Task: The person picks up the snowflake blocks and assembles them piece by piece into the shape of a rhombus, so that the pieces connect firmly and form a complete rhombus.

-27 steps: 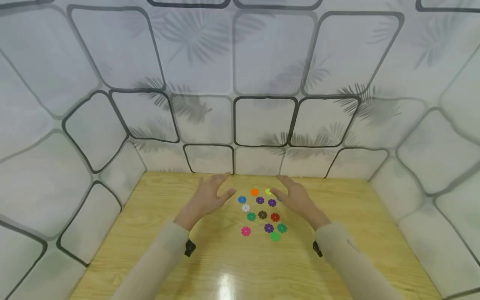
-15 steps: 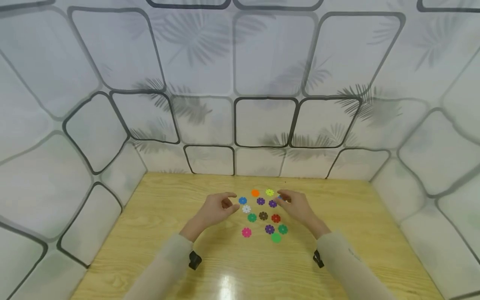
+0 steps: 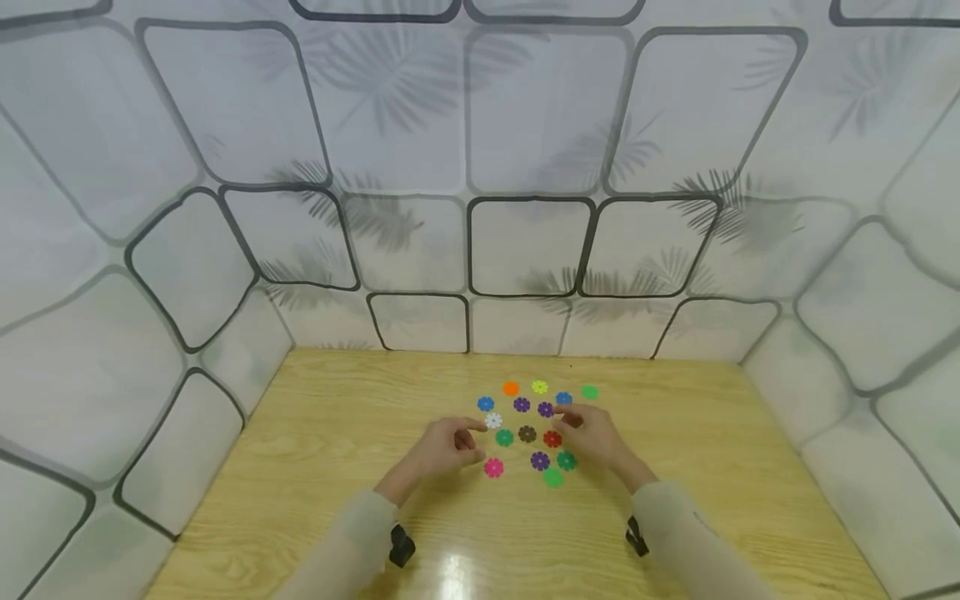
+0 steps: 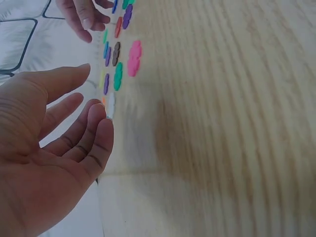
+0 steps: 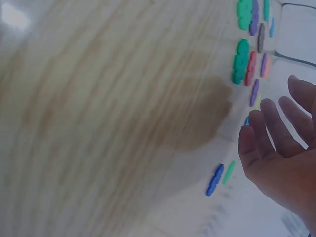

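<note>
Two hands hover low over a wooden table (image 3: 337, 467) among a scatter of small flower-shaped discs. The left hand (image 3: 444, 447) sits just left of the cluster, fingers loosely bent and holding nothing – the left wrist view shows the palm open with the fingers (image 4: 74, 133) relaxed. Its fingertips come close to the white disc (image 3: 492, 421); whether they touch it cannot be told. The pink disc (image 3: 492, 468) lies just below and to the right of that hand.

The right hand (image 3: 592, 437) rests at the right side of the cluster, also open and empty, its fingers (image 5: 276, 133) slack in the right wrist view. Its fingertips point toward the red disc (image 3: 552, 439) and the purple disc (image 3: 545, 409), near both; contact is unclear. A teal disc (image 3: 566, 460) and a bright green disc (image 3: 552, 477) lie just beside the heel of that hand.

Between the hands sit a brown disc (image 3: 527, 433) and a green disc (image 3: 504, 437). Farther back, an orange disc (image 3: 511, 388), a yellow disc (image 3: 539, 387) and a blue disc (image 3: 486, 404) form the far edge. Another green one (image 3: 589, 392) lies apart to the right – clear of the rest.

A patterned white screen (image 3: 525, 150) walls in the table on three sides.
</note>
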The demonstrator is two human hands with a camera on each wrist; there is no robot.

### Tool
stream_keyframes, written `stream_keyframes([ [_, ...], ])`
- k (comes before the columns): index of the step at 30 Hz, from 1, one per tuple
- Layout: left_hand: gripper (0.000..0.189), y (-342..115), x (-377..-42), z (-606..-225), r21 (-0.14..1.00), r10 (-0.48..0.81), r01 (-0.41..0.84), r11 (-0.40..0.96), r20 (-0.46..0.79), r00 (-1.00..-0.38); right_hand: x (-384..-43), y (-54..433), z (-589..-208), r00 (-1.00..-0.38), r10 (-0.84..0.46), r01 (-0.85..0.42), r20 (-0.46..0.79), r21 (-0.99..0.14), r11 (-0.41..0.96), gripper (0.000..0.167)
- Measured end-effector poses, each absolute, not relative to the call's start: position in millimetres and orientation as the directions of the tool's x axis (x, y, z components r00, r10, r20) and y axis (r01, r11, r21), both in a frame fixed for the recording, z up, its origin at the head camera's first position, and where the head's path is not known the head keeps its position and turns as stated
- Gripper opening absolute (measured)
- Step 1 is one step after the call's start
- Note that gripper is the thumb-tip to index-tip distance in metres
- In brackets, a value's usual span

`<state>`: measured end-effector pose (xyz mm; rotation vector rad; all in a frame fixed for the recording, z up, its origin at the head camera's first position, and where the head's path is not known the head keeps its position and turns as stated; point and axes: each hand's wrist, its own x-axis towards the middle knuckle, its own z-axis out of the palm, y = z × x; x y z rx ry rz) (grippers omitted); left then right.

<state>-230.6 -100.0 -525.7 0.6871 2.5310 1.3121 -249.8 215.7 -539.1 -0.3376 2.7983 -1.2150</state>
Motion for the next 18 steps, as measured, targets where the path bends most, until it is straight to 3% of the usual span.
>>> stream_keyframes([
  [18, 0.045, -90, -221, -548, 0.778, 0.501, 0.284, 0.560, -0.045, -0.865, -248, 222, -563, -0.973, -0.230, -0.134, -0.037, -0.718, 0.683, 0.033],
])
